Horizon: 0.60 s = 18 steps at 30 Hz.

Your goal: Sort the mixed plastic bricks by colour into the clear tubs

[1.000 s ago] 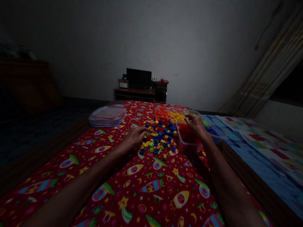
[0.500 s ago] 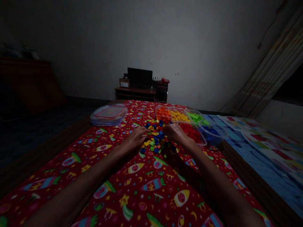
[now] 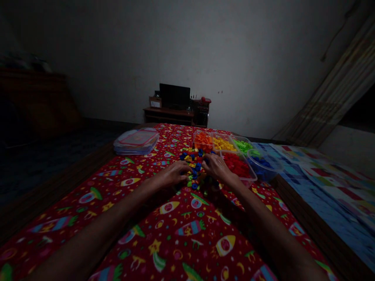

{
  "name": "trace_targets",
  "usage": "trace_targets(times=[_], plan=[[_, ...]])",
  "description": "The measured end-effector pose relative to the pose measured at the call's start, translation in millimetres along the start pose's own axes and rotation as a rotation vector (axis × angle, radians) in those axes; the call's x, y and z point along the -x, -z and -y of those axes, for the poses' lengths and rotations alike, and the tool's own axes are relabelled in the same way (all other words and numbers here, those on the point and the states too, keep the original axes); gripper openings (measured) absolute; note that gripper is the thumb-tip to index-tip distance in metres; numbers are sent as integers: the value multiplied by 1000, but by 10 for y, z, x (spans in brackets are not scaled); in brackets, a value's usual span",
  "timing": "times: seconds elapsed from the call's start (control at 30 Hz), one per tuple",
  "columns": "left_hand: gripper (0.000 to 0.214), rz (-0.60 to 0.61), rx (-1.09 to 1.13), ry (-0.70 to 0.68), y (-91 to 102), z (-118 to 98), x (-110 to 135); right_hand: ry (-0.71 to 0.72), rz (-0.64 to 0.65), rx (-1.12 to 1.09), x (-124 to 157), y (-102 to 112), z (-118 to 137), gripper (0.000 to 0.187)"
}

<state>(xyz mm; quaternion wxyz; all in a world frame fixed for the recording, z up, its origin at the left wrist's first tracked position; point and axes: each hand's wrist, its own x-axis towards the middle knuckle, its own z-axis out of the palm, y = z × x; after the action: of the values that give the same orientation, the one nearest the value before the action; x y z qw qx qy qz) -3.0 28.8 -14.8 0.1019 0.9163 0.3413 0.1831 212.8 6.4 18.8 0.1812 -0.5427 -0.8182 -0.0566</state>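
Observation:
A mixed pile of small plastic toy building pieces [image 3: 197, 168], mostly blue, yellow and green, lies on the red cloth between my hands. My left hand [image 3: 176, 173] reaches over the pile's left side, fingers curled down onto the pieces; whatever is at its fingertips is hidden. My right hand [image 3: 216, 165] is bent over the pile's right side with its fingers drawn together. Dark blue shows by its fingertips, but I cannot tell whether that piece is held. Just beyond this hand stands a clear tub of red pieces [image 3: 236, 165].
Behind stand clear tubs of orange pieces [image 3: 202, 139], yellow pieces [image 3: 223, 144] and green pieces [image 3: 243, 146]. A round tub of blue pieces [image 3: 263, 164] is at the right. Stacked clear lids [image 3: 136, 142] lie at the left on the patterned red cloth [image 3: 187, 228].
My left hand has moved right and slightly toward me, over the pile, and its fingers have curled in. The right hand stays nearly in place.

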Motion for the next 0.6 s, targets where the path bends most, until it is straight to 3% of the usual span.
trace_targets(times=[0.17,0.27,0.4,0.5,0.6], plan=[[24,26,-15,6,-88,24,-14,63,9,-101,11,19,41,16],[24,9,-10,83,-23,-7,-22,146,42,-162,34,-2,20,13],[28,-79,13,177,113,-43,-37,209,24,-188,26,-37,-25,25],[30,-105,13,214,149,-19,-39,249,51,-180,11,-138,-22,38],[30,-105,-26,194,116,30,-13,334,58,-174,36,-352,-9,30]])
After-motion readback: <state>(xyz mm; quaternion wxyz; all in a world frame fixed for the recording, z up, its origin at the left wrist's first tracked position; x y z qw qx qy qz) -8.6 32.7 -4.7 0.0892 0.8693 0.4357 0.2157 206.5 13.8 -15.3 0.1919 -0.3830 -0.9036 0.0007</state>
